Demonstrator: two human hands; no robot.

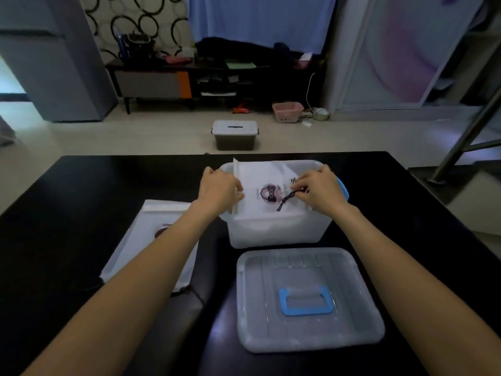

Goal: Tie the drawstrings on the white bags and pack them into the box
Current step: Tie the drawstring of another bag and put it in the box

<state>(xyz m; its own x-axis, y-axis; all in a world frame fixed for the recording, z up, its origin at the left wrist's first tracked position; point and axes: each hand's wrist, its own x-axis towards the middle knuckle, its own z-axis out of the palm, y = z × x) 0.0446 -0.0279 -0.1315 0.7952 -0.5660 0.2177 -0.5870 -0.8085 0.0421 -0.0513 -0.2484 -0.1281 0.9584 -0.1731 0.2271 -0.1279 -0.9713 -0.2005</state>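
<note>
A white drawstring bag (264, 183) with a dark round logo lies across the top of the open translucent box (273, 232) on the black table. My left hand (221, 189) grips the bag's left edge. My right hand (320, 189) pinches its right end, where the black drawstring (287, 199) hangs in a knot. A second white bag (160, 234) lies flat on the table to the left, partly under my left forearm, with its dark cord (189, 290) trailing at the near end.
The box's translucent lid (306, 297) with a blue handle lies upside up on the table in front of the box. Beyond the table's far edge, another lidded box (235, 134) and a pink basket (287, 112) stand on the floor.
</note>
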